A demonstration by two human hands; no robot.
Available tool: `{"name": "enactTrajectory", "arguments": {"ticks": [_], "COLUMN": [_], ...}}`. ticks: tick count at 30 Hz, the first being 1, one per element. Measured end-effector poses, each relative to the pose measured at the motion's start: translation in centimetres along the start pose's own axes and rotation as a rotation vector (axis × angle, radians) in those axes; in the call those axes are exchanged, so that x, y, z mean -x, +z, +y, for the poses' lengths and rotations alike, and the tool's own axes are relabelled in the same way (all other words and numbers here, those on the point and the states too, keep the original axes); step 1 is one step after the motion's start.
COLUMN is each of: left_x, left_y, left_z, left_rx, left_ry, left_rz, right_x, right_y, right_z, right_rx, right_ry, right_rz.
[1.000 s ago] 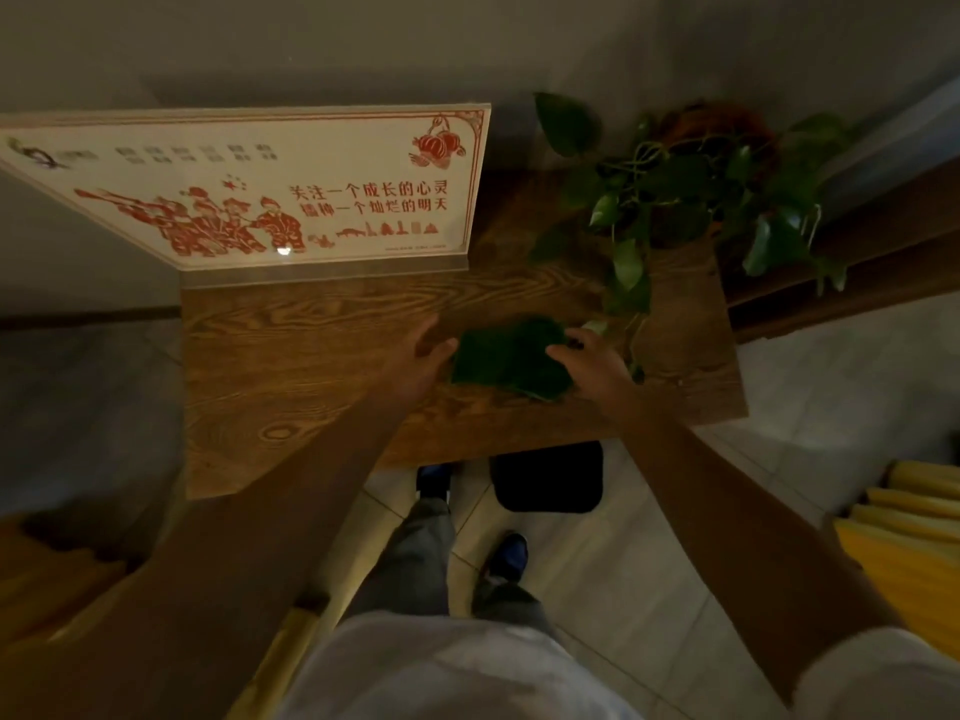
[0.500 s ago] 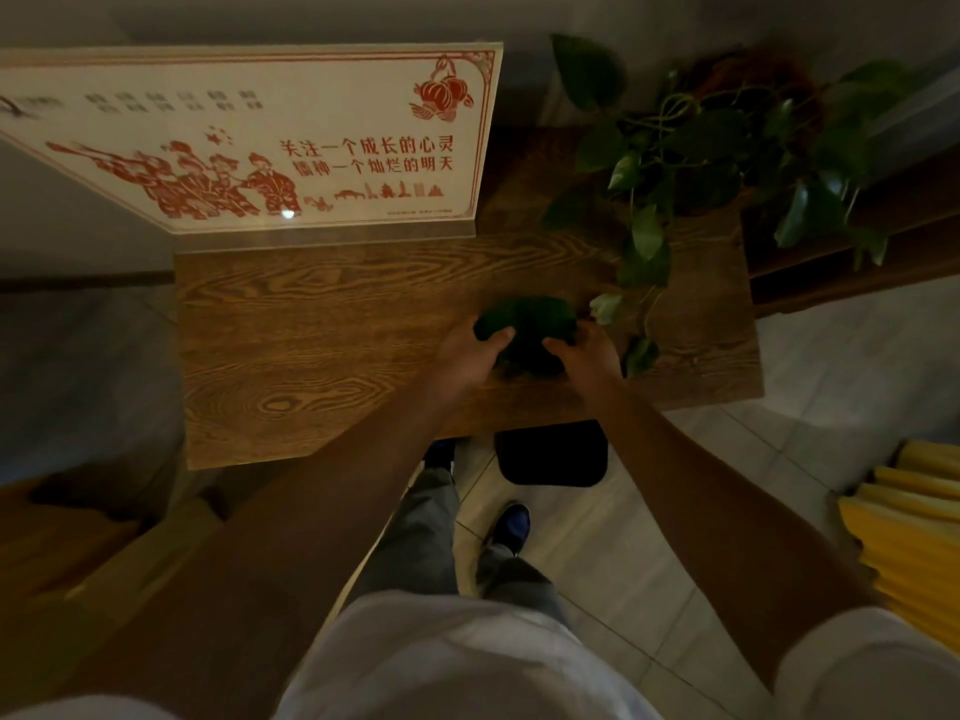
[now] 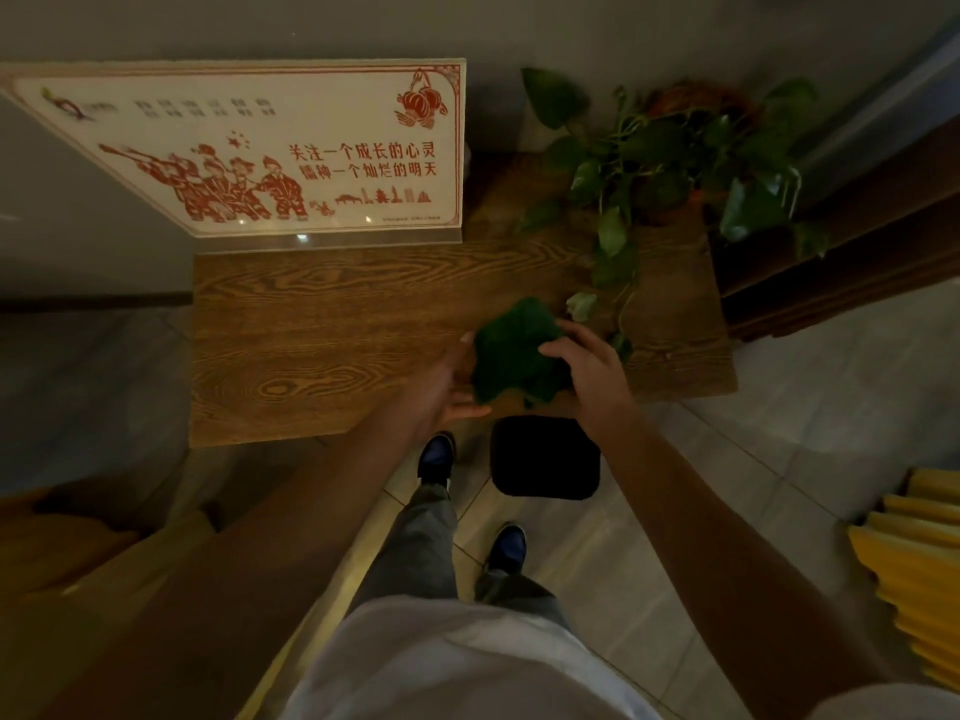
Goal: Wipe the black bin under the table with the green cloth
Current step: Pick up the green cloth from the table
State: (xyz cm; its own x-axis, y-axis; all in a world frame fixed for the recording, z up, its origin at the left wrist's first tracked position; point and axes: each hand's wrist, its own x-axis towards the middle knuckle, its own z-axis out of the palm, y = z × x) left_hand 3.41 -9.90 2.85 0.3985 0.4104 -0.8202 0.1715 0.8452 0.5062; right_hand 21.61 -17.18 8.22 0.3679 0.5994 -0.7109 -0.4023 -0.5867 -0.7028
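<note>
Cloth in both hands: the green cloth (image 3: 514, 350) is bunched above the near right part of the wooden counter (image 3: 332, 335), held between the left hand (image 3: 447, 379) and the right hand (image 3: 584, 363). The left hand's fingers (image 3: 467, 410) lie fairly straight beneath and beside the cloth's left edge, supporting it, while the right hand's fingers (image 3: 558, 349) curl over its right side and grip it. The black bin (image 3: 545, 457) stands on the tiled floor (image 3: 727, 459) just below the counter's front edge, directly beneath the cloth, its far part hidden under the counter. A white sign with red figures (image 3: 270, 153) stands upright at the back left of the counter, and a potted plant (image 3: 670, 163) sits at the back right, its vines trailing towards the cloth. The person's dark shoes (image 3: 436, 457) rest on the floor just left of the bin
</note>
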Motion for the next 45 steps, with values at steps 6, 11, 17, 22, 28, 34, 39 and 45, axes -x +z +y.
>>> {"name": "enactTrajectory", "arguments": {"ticks": [6,11,17,22,28,34,39,45], "left_x": [5.4,10.3,14.5,16.8,17.9,19.3,19.8,18.9], "left_y": [2.5,7.4,11.1,11.3,8.5,4.7,3.3,5.0], "left_z": [-3.5,-7.3,-10.7,-13.2,-17.0,-22.1,-26.2,-31.9], "left_rx": [-0.017,0.183,0.368,0.323,0.252,0.226,0.243,0.182], "left_ry": [0.104,0.199,0.178,0.150,0.162,0.141,0.116,0.111], "left_rz": [0.080,0.023,-0.092,-0.139,-0.091,-0.054,-0.009,0.117], "right_x": [5.4,10.5,15.0,17.5,19.8,23.4,25.9,26.7], "right_y": [-2.6,-5.4,-8.9,-11.4,-10.6,-7.8,-5.6,-6.9], "right_z": [1.3,4.1,7.9,10.6,15.0,22.5,29.0,33.7], "right_rx": [-0.199,-0.326,-0.419,-0.450,-0.389,-0.482,-0.691,-0.743], "right_ry": [-0.068,-0.073,-0.030,-0.011,-0.042,-0.004,0.155,0.242], "right_rz": [-0.074,-0.171,-0.200,-0.133,-0.005,0.059,0.041,-0.098]}}
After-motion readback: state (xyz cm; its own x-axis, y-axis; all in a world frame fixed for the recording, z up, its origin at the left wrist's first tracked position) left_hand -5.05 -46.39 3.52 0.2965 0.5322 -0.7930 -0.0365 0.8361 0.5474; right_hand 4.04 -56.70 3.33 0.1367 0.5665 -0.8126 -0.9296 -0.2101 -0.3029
